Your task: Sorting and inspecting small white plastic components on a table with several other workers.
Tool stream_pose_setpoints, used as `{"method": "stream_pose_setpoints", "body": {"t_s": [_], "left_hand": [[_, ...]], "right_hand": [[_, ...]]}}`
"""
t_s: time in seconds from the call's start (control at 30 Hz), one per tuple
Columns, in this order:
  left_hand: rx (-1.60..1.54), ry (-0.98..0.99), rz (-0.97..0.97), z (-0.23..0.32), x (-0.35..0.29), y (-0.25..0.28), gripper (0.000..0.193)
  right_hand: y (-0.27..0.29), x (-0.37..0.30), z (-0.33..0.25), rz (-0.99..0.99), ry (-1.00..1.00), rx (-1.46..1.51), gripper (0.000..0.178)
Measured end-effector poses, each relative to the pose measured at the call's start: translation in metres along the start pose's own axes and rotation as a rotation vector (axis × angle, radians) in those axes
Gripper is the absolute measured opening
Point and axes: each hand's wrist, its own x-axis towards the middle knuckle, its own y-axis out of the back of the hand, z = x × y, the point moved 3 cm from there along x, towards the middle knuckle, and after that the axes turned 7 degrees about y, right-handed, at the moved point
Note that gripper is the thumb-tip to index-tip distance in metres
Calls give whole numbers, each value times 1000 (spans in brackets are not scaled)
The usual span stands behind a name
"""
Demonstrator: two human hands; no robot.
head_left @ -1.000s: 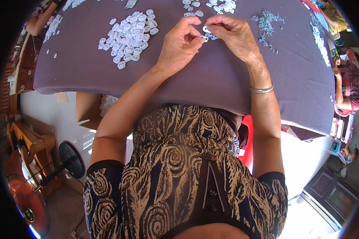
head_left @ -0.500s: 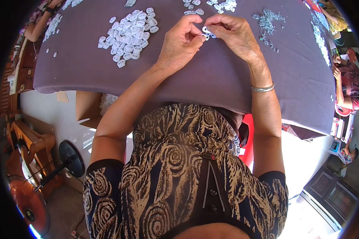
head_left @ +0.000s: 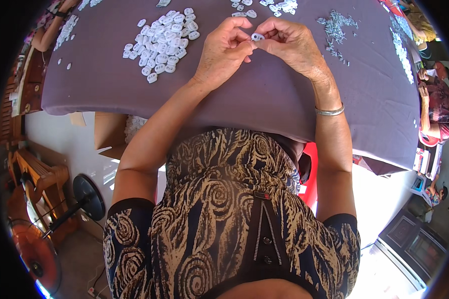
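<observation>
My right hand (head_left: 290, 46) pinches a small white oval plastic cord lock (head_left: 257, 37) with two dark holes, between thumb and fingers. Thumb and fingertips of my left hand (head_left: 225, 55) are closed right against it, meeting the right thumb. Whatever the left fingertips grip is too small and covered to make out. Both hands are held over the tablecloth near the middle of the table. A heap of similar white cord locks (head_left: 162, 42) lies left of my left hand. To the right of my right hand is a scattered pile of tiny grey metal pieces (head_left: 336, 30).
A dark purplish cloth (head_left: 374, 94) covers the table. More white pieces (head_left: 283, 6) lie at the far side. Other people sit at the left and right, one arm (head_left: 47, 35) at the far left. An open cardboard box (head_left: 110, 130) and a standing fan (head_left: 37, 254) are at the lower left.
The white cord lock in my right fingers has turned so its two holes show. My left fingertips have closed in on it, and the small white ring seen at them is now hidden.
</observation>
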Motion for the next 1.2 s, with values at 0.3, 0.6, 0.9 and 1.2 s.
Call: {"method": "stream_pose_setpoints", "body": {"t_s": [0.3,0.6,0.9,1.2], "left_hand": [[-98,53,-56,3,1,4,27],[-82,75,-31,10,5,12,28],[-84,81,-16,1,4,9,27],[-92,89,-45,3,3,9,27]], "right_hand": [[-2,-3,-8,44,128,-144,22],[-5,-2,-16,101,300,-226,23],[-10,-3,-19,76,382,-345,26],[-16,-6,-12,-78,391,-689,25]]}}
